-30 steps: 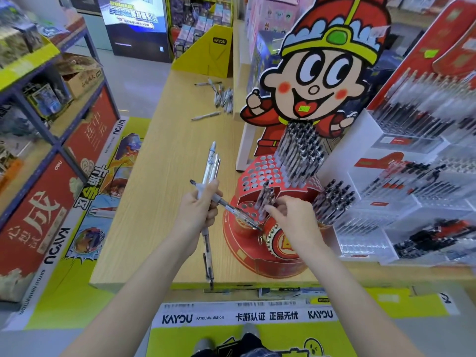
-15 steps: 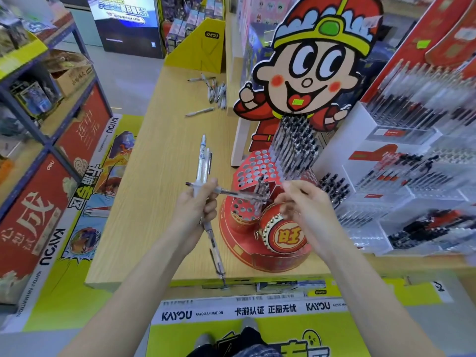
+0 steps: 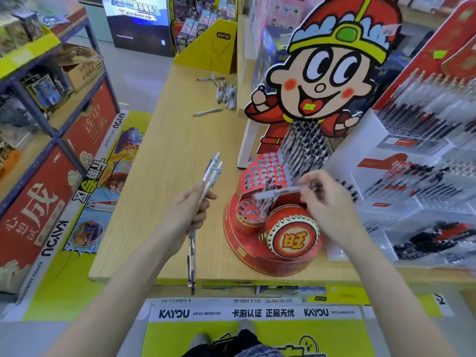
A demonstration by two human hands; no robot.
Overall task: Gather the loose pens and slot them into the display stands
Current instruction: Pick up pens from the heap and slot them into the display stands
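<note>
Over wooden counter (image 3: 164,161), right hand (image 3: 327,199) fingers pinch pen (image 3: 278,193); left hand (image 3: 188,212) grips bundle (image 3: 210,173).

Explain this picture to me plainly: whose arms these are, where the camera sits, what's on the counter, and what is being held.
There is no machine here: a person wears a camera on the head, looking down at their own bare arms. The left hand grips a bundle of pens. The right hand pinches a single pen lying sideways above the red display stand, whose top is full of holes, some already filled. On the wooden counter, farther off, lie more loose pens.
</note>
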